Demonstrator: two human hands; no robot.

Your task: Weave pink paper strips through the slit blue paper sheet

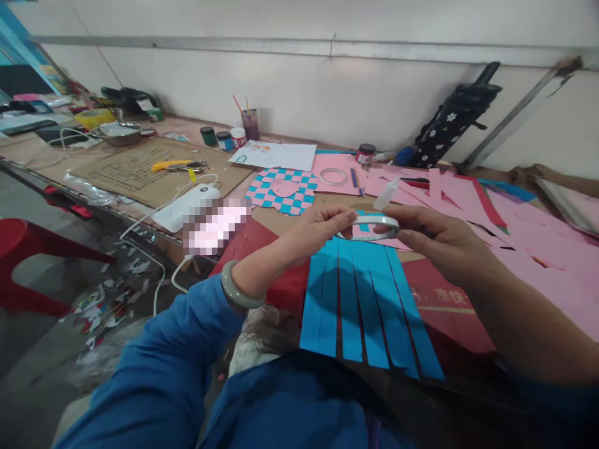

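Between my two hands is a narrow roll of white tape, held up above the table. My left hand pinches its left side, and my right hand grips its right side with thumb and fingers. Below the roll lies a blue paper sheet slit into long strips joined near the top. Behind my hands are a woven pink-and-blue paper piece, a second tape roll lying flat on pink paper, and a white glue bottle.
Cut pink paper covers the right side. At left are a white power bank with cables, yellow-handled pliers and a cardboard sheet. Paint jars and a folded umbrella stand near the wall. A red stool is left.
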